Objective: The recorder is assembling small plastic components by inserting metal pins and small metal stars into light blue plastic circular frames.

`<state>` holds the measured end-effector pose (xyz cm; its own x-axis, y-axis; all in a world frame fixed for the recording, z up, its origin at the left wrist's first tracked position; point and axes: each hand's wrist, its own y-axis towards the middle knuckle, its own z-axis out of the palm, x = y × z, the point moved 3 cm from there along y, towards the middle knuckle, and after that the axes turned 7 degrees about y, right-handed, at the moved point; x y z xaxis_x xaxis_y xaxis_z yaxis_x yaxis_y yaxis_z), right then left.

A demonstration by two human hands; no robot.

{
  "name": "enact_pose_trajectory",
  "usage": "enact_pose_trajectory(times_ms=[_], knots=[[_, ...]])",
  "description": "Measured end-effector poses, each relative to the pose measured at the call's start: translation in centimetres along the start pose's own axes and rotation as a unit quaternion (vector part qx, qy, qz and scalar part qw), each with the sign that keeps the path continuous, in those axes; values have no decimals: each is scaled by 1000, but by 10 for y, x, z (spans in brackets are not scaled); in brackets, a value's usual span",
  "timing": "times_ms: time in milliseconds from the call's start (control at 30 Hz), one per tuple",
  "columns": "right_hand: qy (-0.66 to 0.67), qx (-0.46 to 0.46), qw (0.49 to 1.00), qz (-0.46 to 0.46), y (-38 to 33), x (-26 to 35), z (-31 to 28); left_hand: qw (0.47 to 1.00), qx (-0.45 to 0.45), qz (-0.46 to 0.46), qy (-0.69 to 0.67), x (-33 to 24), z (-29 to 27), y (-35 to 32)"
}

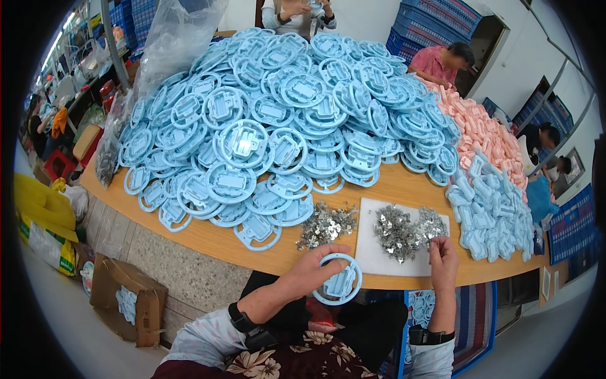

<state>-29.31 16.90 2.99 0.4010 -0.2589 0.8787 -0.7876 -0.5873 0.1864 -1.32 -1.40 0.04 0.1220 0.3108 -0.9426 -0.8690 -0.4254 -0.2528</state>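
My left hand (308,273) grips a light-blue plastic ring part (341,285), shaped like a small steering wheel, over the table's front edge. Its thumb lies across the ring's top, and the moulded middle with its slots faces up. At the right edge of a white board (379,264), the fingers of my right hand (444,260) are pinched together beside small silvery metal pieces (398,232). Whatever sits between those fingertips is too small to make out. Another heap of metal pieces (325,224) lies left of the board on bare wood.
A tall heap of blue ring parts (278,107) covers much of the wooden table (214,235). Blue handle-like parts (492,211) and pink parts (483,129) lie at right. A blue crate (470,319) stands below, a cardboard box (129,297) at left. Other people sit around the table.
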Motion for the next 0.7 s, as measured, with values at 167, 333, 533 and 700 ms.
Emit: enact_pose_trajectory(times_ms=[167, 333, 533, 700], knots=[[3, 3, 997, -83, 11, 55, 21, 1000, -7, 9, 8, -5, 1, -1], [-34, 198, 978, -48, -21, 124, 73, 1000, -9, 15, -18, 0, 1, 1], [-47, 535, 839, -90, -83, 165, 115, 1000, -14, -22, 3, -6, -1, -2], [-6, 520, 854, -26, -71, 160, 107, 996, -45, 76, 32, 1, -4, -3]])
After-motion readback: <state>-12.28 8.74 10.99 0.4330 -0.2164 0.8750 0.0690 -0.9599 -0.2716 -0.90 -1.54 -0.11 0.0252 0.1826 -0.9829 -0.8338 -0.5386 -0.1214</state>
